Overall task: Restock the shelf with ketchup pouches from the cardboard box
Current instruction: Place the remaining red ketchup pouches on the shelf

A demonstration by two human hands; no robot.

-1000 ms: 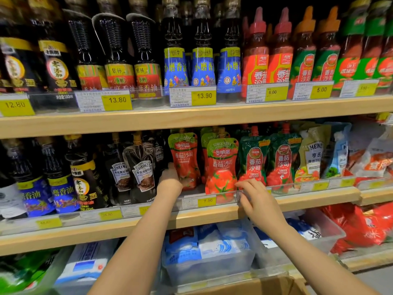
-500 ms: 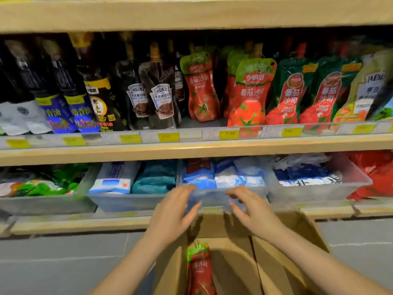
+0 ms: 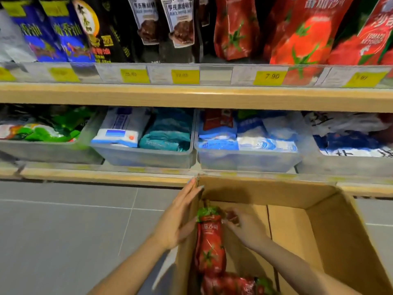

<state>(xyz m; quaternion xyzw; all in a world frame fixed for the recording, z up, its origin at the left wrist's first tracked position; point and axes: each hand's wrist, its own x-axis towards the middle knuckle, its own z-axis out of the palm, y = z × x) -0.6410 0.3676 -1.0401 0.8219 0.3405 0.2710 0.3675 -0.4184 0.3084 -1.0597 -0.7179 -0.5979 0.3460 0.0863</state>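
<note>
1. Cardboard box [image 3: 297, 231] sits on the floor right against the bottom shelf edge, flaps up. Only one view here, the head cam looking down.
2. Left hand [image 3: 178, 218] is flat, fingers straight and together, pressed on the outside of the box's left wall, I'd guess to steady it or keep that flap out of the way.
3. Right hand [image 3: 244, 228] is inside the box, fingers curled at the top of a red ketchup pouch [image 3: 210, 243]. It's blurry, so I can't tell if it's actually pinching yet.
4. That pouch stands against the wall just inside the left palm; another pouch [image 3: 229, 285] lies below it, nearer the wrists.
5. Up beyond both hands, the shelf [image 3: 191, 96] has matching tomato pouches [image 3: 236, 28] standing behind the price tag strip [image 3: 269, 76], so that's likely the destination.
</note>
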